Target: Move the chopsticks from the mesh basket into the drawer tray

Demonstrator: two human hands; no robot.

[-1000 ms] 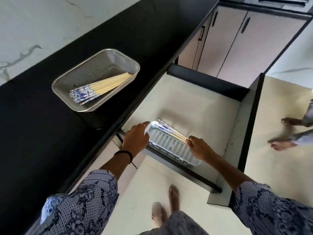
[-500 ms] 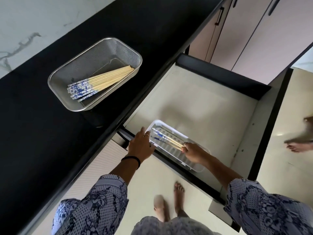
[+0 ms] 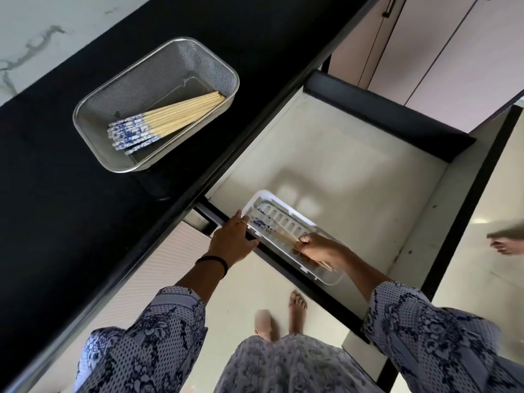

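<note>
A steel mesh basket (image 3: 181, 56) sits on the black counter and holds several chopsticks (image 3: 181, 116) with blue-and-white patterned ends. In the open drawer lies a white slotted tray (image 3: 295, 215) near the front edge. My right hand (image 3: 319, 249) is inside the tray, closed around a few chopsticks (image 3: 279, 232) that lie low in it, patterned ends pointing left. My left hand (image 3: 232, 241) rests on the tray's left end and the drawer front, fingers on the rim.
The drawer (image 3: 340, 154) is pulled out wide, with pale bare floor behind the tray and dark walls. Black counter (image 3: 71, 208) runs along the left. My bare feet (image 3: 296, 312) stand below the drawer. Another person's foot (image 3: 507, 245) shows at the right edge.
My right hand has lowered the chopsticks from above the tray's rim down into the tray. My left hand stays at the tray's left end. The view has shifted closer.
</note>
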